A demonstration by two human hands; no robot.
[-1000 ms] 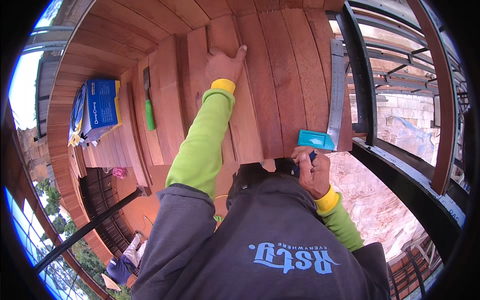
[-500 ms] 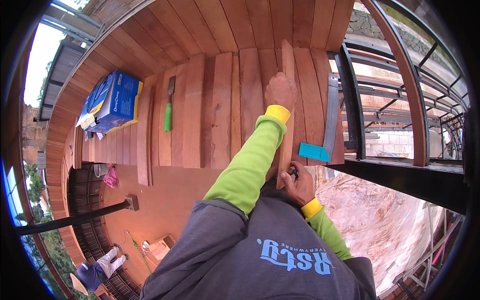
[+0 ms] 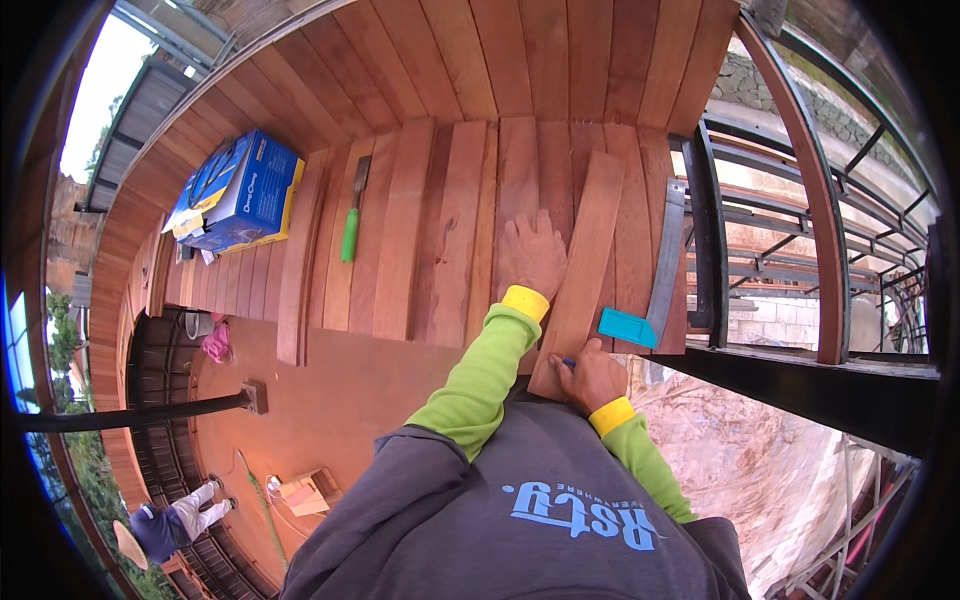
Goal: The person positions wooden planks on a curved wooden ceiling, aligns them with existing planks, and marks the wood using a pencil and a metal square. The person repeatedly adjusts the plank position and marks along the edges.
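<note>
My left hand (image 3: 535, 252) lies flat on the reddish wooden planks, fingers stretched forward and apart. Just to its right is a loose board (image 3: 584, 265), resting flat and slanting across the planks, its near end close to my body. My right hand (image 3: 598, 378) is at that near end, fingers closed round a small dark-blue pen-like thing (image 3: 568, 362), mostly hidden. Right of the board is a try square with a teal handle (image 3: 627, 327) and a metal blade (image 3: 667, 255). A green-handled chisel (image 3: 350, 235) lies farther left on the planks.
A blue and yellow box (image 3: 250, 195) stands at the left end of the planks. Black metal framing (image 3: 800, 375) borders the right side. Below left, a person (image 3: 165, 530) is on the brown floor (image 3: 300, 400) near an open carton (image 3: 310, 492) and a metal post (image 3: 140, 420).
The loose board went from standing on edge to lying flat and slanted. My left hand let go of it and moved back and left onto the planks. The right hand stays at its near end.
</note>
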